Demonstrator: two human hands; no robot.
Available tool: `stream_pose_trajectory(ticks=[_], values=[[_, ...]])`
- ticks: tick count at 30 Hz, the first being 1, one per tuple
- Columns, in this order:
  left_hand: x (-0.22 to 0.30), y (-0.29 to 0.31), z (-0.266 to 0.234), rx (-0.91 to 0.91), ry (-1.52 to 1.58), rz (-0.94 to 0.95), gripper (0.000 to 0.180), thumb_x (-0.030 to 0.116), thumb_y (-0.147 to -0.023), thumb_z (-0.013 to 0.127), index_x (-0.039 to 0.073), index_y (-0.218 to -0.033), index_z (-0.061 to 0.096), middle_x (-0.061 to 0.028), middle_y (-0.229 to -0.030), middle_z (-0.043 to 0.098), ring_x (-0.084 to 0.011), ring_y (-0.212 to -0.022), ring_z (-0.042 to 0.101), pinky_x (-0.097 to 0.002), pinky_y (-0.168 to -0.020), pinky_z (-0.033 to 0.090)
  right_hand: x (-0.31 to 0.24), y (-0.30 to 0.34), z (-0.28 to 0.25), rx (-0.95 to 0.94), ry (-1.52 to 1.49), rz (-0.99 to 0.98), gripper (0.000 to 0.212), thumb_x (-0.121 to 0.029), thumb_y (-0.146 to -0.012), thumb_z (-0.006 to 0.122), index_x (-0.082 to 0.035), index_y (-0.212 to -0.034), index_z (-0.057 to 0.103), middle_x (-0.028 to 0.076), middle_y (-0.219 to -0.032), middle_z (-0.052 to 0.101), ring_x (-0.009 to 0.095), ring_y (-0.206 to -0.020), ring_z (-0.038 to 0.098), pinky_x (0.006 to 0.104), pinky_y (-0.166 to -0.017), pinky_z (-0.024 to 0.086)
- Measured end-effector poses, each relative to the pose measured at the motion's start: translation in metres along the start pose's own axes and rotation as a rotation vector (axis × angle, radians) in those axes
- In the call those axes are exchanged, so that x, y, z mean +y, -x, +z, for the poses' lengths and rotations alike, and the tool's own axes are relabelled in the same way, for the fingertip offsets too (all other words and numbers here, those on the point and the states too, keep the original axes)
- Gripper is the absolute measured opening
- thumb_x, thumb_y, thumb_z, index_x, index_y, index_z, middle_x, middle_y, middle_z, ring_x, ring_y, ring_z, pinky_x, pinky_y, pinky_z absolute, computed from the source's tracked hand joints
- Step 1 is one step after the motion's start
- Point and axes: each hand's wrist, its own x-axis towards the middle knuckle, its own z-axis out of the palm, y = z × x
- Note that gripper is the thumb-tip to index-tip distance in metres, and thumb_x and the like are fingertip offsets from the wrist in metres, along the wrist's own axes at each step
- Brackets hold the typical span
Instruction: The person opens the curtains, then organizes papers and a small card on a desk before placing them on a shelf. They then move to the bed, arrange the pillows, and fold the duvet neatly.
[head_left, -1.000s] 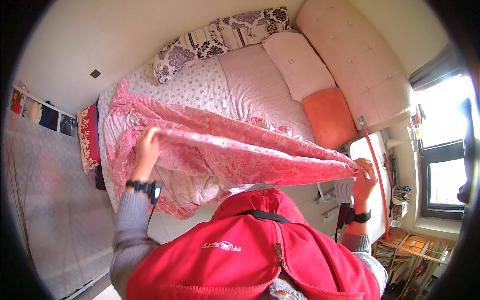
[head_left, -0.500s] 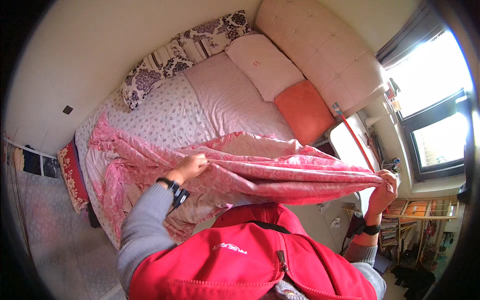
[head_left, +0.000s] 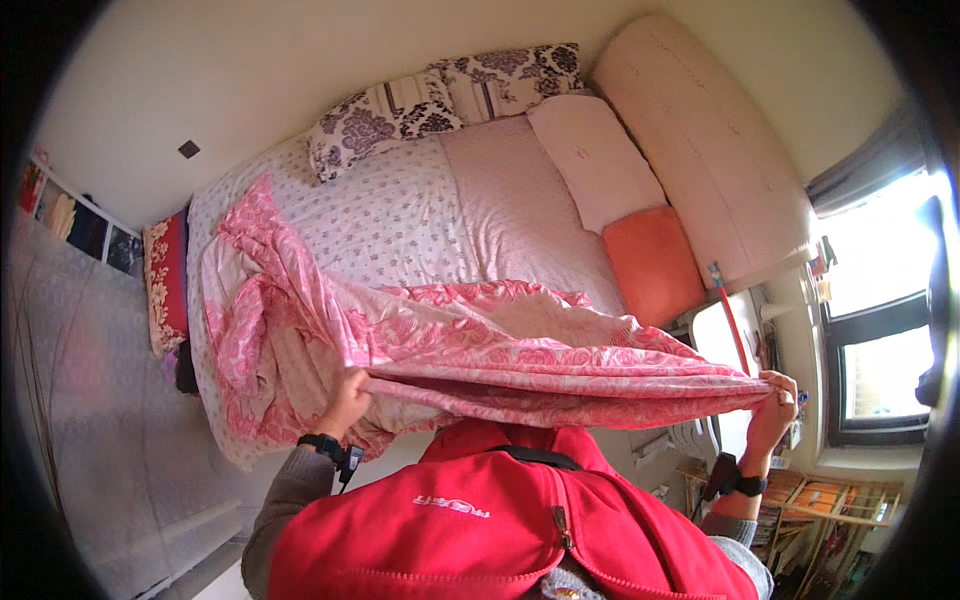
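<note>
A pink-and-white patterned duvet cover or sheet (head_left: pixel 560 370) is stretched between my two hands, its edge drawn into long folds in front of my red vest. My left hand (head_left: pixel 350 400) is closed round the edge near the middle of the cloth. At the far right end, my right hand (head_left: pixel 778 398) grips a bunched corner. The rest of the cloth lies crumpled over the near left part of the bed (head_left: pixel 390 220), which has a floral sheet. Black bands with small devices are on both my wrists.
Patterned pillows (head_left: pixel 385 115), a pale pink pillow (head_left: pixel 597 160) and an orange cushion (head_left: pixel 652 265) lie on the bed by the padded headboard (head_left: pixel 710 150). A white bedside table (head_left: pixel 708 330) with a red stick stands to the right, below the window (head_left: pixel 880 300). A wooden rack (head_left: pixel 835 500) is at lower right.
My left hand has moved left and down along the cloth, farther from my right hand, pulling the edge straighter. The right hand keeps its grip. The whole view has shifted slightly.
</note>
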Motion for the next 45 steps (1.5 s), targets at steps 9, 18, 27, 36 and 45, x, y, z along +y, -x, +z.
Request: stream_pose_trajectory(ticks=[9, 18, 27, 36, 45], values=[[-0.048, 0.087, -0.087, -0.577, -0.344, -0.06, 0.03, 0.024, -0.072, 0.071, 0.007, -0.095, 0.062, -0.0117, -0.098, 0.06, -0.0307, -0.094, 0.057, -0.0433, -0.075, 0.047, 0.062, -0.011, 0.111, -0.797, 0.325, 0.266, 0.019, -0.001, -0.073, 0.05, 0.001, -0.084, 0.065, 0.004, -0.075, 0.061, 0.013, -0.068, 0.056, 0.0288, -0.059, 0.046], [-0.072, -0.142, -0.233, 0.354, -0.513, -0.269, 0.027, 0.013, -0.076, 0.064, 0.004, -0.1, 0.061, -0.0189, -0.1, 0.061, -0.0333, -0.095, 0.059, -0.0436, -0.08, 0.047, 0.014, -0.191, 0.351, -0.616, 0.111, -0.096, 0.021, -0.012, -0.087, 0.046, -0.005, -0.073, 0.059, 0.004, -0.066, 0.057, 0.019, -0.054, 0.051, 0.0339, -0.047, 0.041], [0.2, -0.151, -0.44, 1.447, -0.98, 0.594, 0.017, 0.013, -0.079, 0.06, 0.005, -0.093, 0.061, -0.0135, -0.094, 0.06, -0.0356, -0.094, 0.056, -0.0419, -0.079, 0.047, -0.2, -0.373, 0.159, 0.665, 0.072, -1.043, 0.018, -0.016, -0.085, 0.054, -0.008, -0.093, 0.069, 0.005, -0.097, 0.068, 0.019, -0.088, 0.063, 0.0301, -0.079, 0.051], [0.139, -0.012, -0.21, 0.586, -0.815, 0.178, 0.01, 0.004, -0.071, 0.062, 0.001, -0.08, 0.065, -0.0206, -0.116, 0.058, -0.0392, -0.099, 0.058, -0.0455, -0.088, 0.047, 0.019, -0.239, 0.021, 0.282, 0.153, -0.746, 0.025, -0.012, -0.089, 0.044, -0.002, -0.105, 0.061, 0.013, -0.103, 0.064, 0.028, -0.098, 0.058, 0.0384, -0.087, 0.047], [0.129, 0.104, 0.0, 0.165, -0.39, -0.076, 0.017, 0.009, -0.068, 0.06, 0.009, -0.083, 0.066, -0.014, -0.092, 0.062, -0.0357, -0.083, 0.061, -0.045, -0.069, 0.05, 0.332, -0.08, -0.033, -0.263, 0.466, -0.284, 0.015, 0.002, -0.082, 0.043, -0.004, -0.077, 0.055, -0.001, -0.068, 0.05, 0.009, -0.062, 0.043, 0.0232, -0.054, 0.038]])
